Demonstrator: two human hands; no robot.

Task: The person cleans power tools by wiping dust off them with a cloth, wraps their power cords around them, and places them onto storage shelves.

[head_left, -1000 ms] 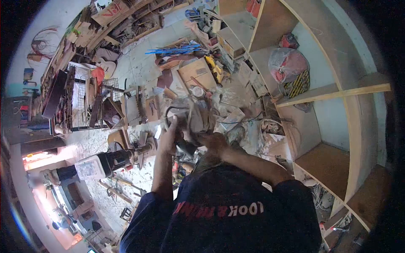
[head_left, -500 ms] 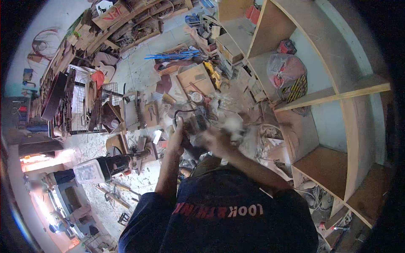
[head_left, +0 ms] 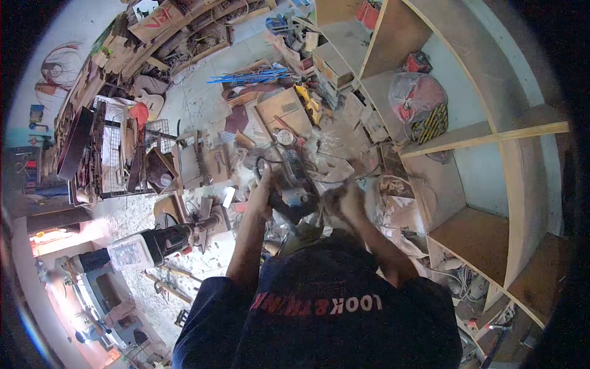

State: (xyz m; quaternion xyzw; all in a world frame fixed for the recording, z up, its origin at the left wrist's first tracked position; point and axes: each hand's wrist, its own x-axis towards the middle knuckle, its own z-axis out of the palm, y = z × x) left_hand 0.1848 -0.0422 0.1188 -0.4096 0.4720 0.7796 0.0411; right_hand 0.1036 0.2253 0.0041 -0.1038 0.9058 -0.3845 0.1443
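A dark tool (head_left: pixel 296 190) is held by the curled left hand (head_left: pixel 263 190), probably for steadiness. The opening and hold of the blurred right hand (head_left: pixel 350 205) cannot be told.

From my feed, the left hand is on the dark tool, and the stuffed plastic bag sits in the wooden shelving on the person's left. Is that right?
Not quite: the side is wrong. In the head view, the stuffed plastic bag sits in the wooden shelving on the person's right. The left hand is on the dark tool.
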